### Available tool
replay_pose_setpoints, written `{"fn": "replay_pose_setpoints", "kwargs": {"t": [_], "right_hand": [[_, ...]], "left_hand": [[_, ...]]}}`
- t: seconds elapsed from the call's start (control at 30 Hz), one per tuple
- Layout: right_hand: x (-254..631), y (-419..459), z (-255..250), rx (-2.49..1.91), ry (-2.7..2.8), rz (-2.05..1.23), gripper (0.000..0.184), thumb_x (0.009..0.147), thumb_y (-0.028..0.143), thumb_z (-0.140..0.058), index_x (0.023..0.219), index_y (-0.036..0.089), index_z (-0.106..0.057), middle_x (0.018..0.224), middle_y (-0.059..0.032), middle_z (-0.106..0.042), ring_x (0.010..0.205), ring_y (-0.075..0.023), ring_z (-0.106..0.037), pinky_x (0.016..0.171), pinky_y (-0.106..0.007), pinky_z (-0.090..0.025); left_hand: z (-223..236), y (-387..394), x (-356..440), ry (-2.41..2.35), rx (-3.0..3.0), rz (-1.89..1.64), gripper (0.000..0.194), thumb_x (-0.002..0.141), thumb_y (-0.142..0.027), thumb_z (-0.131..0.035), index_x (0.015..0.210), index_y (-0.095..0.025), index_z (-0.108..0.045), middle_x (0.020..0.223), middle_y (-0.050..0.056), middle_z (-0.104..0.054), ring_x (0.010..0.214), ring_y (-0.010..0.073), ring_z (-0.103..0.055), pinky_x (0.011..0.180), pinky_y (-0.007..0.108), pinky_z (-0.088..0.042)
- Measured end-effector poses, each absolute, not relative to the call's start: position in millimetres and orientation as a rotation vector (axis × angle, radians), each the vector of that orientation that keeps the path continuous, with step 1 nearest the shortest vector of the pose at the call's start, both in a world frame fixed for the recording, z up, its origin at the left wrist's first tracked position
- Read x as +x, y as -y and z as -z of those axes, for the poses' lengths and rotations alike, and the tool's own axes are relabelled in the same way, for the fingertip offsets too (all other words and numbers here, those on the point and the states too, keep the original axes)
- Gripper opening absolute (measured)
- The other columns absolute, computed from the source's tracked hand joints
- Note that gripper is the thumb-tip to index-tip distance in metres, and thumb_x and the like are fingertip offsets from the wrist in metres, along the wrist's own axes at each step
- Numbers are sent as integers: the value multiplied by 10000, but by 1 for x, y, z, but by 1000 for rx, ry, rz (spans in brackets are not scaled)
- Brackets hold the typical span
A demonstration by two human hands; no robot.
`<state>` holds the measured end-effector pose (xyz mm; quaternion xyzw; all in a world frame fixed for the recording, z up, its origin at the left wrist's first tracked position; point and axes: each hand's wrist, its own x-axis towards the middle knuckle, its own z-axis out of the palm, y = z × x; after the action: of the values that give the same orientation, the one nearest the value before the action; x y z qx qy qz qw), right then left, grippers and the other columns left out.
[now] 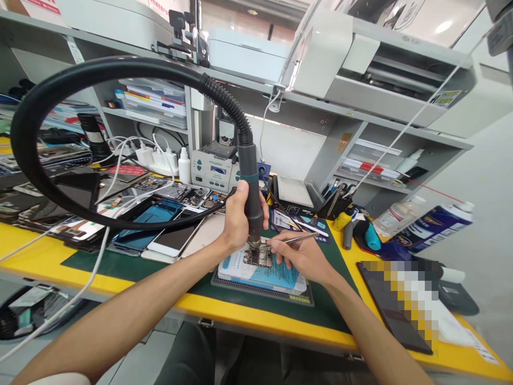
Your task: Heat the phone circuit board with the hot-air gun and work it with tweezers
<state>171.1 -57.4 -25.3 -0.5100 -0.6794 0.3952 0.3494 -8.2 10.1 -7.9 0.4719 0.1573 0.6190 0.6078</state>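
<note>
Black cylindrical hot-air handle point(253, 206): upright in the left hand point(237, 216), its round metal nozzle point(255, 241) pointing down just below that hand.
Left hand: clamped around the handle, thumb on the near side, fingers wrapping the far side.
Right hand point(301, 255): thumb and fingers pinched together on a slender silver metal tool point(300, 238), whose tip reaches left to beside the nozzle; whether it touches anything, I cannot tell.
Brown-and-silver circuit board point(262, 259): under the left hand and just left of the right hand's fingertips, lying on a flat blue-and-white pack point(289, 277).
Dark perforated pad point(256, 290): below both hands, beneath the pack, on a dark green mat point(328, 306) that lies on the yellow tabletop point(240, 315).
Thick black hose point(132, 63): rising above the left hand and looping out to its left.
Grey station with a small display point(214, 167): beyond the left hand, slightly to its left.
White-framed phone point(176, 235): left of the left hand, well apart from the nozzle.
Step in hand: apparently heating the board while the tool works beside the nozzle.
Next move: probably calls for a steady nozzle and a light, precise tool tip, without jolting the board.
</note>
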Motion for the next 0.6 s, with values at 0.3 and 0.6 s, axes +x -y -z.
{"fn": "replay_pose_setpoints", "kwargs": {"t": [0.3,0.6], "right_hand": [[172,56,26,-1312,1762,-1025,429,1004,578,-680,908,168,-765,680,-35,-682,500,-125,-554,476,-258,-465],[171,56,27,-1308,1768,-1012,426,1009,575,-673,912,170,-765,682,-36,-681,501,-127,-551,475,-261,-464]], "left_hand": [[9,-11,-8,-372,1091,-1427,685,899,-849,-476,756,-193,-613,562,22,-629,431,170,-599,437,301,-480],[10,-11,-8,-366,1091,-1429,682,904,-843,-473,753,-193,-615,561,22,-627,435,169,-602,436,300,-479]]}}
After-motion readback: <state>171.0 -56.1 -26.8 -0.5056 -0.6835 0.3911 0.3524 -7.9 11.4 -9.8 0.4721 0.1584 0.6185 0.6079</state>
